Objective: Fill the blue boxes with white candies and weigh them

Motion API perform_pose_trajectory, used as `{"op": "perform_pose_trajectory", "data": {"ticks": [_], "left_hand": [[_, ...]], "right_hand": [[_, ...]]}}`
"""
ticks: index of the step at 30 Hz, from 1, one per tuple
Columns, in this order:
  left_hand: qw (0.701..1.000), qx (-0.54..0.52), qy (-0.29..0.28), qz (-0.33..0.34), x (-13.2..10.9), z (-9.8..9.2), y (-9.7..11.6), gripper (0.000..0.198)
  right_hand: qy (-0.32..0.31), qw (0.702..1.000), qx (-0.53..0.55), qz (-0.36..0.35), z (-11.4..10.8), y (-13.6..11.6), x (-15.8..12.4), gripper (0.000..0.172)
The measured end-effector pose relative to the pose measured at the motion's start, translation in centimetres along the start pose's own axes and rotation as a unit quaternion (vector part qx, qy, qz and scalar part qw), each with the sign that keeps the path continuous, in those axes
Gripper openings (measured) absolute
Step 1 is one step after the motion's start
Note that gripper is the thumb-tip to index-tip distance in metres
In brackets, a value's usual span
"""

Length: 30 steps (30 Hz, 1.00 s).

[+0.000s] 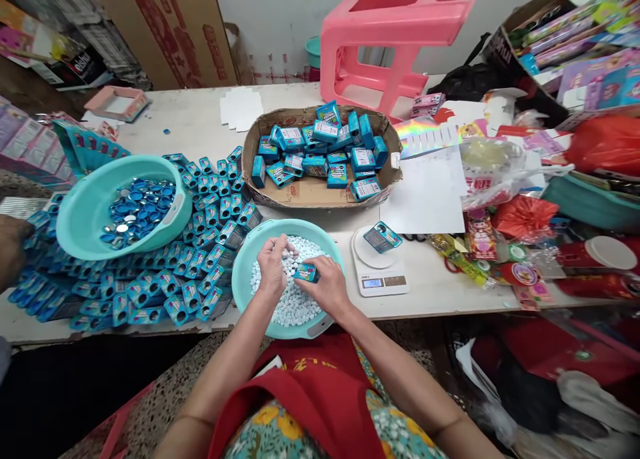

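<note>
Over a turquoise basin (245,252) of small white candy-like pellets (295,309), both of my hands are at work. My right hand (330,289) is closed around a small blue printed box (306,273), held low above the pellets. Just left of that box, my left hand (273,267) has its fingers curled together; whatever is between them is hidden. Another blue box (383,237), with a dark round hole in its top, rests tilted on a white digital kitchen scale (383,282) to the right.
Many open blue boxes (180,282) crowd the table's left, around a second basin (75,212) of blue and silver caps (140,209). A cardboard tray (300,195) of boxes and a pink stool (395,25) stand behind. Packaging clutters the right. Another person's hand (13,249) shows far left.
</note>
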State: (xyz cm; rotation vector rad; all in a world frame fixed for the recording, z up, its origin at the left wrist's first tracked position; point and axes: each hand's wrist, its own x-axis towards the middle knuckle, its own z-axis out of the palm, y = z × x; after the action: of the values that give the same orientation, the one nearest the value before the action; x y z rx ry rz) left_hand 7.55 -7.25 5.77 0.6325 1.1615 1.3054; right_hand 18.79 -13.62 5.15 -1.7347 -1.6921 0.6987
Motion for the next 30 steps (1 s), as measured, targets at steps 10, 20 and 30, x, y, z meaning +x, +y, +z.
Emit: {"op": "perform_pose_trajectory", "data": {"ticks": [10,20,30], "left_hand": [[0.999,0.0,-0.026,0.041,-0.8,0.6,0.7,0.028],[0.998,0.003,-0.051,0.034,-1.0,0.6,0.8,0.021],[0.993,0.086,-0.064,0.053,2.4,-1.6,-0.4,0.037]], "right_hand": [[0.014,0.999,0.038,0.017,-0.4,-0.2,0.3,0.032],[0.024,0.998,0.056,0.015,-0.3,-0.1,0.3,0.034],[0.033,0.985,0.163,0.034,-1.3,0.9,-0.2,0.032]]}}
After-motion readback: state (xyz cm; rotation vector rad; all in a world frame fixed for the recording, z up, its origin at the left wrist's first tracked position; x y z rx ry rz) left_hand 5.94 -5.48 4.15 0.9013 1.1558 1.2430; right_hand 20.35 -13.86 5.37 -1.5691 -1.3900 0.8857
